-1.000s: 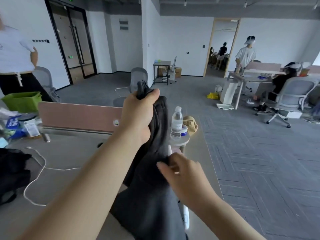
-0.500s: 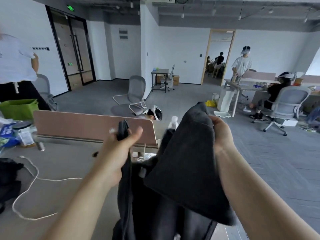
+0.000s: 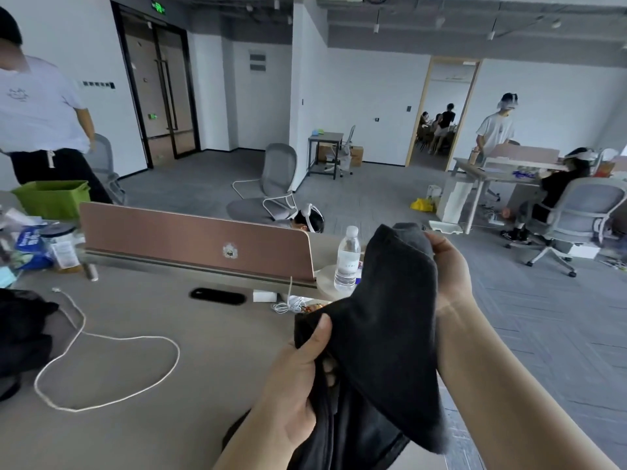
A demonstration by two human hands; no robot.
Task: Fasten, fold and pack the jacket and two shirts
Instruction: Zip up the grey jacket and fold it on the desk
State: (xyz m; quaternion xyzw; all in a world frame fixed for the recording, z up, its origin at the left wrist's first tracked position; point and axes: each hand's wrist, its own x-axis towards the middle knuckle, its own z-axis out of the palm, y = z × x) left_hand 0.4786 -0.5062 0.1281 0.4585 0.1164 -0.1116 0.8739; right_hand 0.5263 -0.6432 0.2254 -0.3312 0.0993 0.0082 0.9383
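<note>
— Where was the dark garment (image 3: 383, 334), and why was it off the counter (image 3: 152, 368)?

— It hung in the air between both hands, above the counter's near right corner, with its lower folds dropping out of view at the bottom. I'd judge it was lifted so its own weight would pull it straight and let an edge or opening be found. Nothing about it looked fastened or folded yet. I couldn't tell whether it was the jacket or a shirt.

— How did the left hand (image 3: 298, 385) have it?

— The hand was low and close to the body, with the forearm coming up from below. The thumb was pressed across a fold of cloth and the fingers were curled behind it, in a firm pinch.

— And the right hand (image 3: 448, 266)?

— It was higher and farther out, with the arm stretched forward. Its fingers were closed round the topmost bunch of fabric, so the cloth sloped from that hand down to the left one.

— Anything nearby to mind?

— A water bottle (image 3: 346, 257) stood just beyond the cloth, by the pink divider panel (image 3: 196, 242), near enough that a swing might knock it. A white cord (image 3: 112, 337) lay looped on the counter. Another dark heap (image 3: 20, 334) sat at the far left edge, possibly one more piece to pack.
</note>
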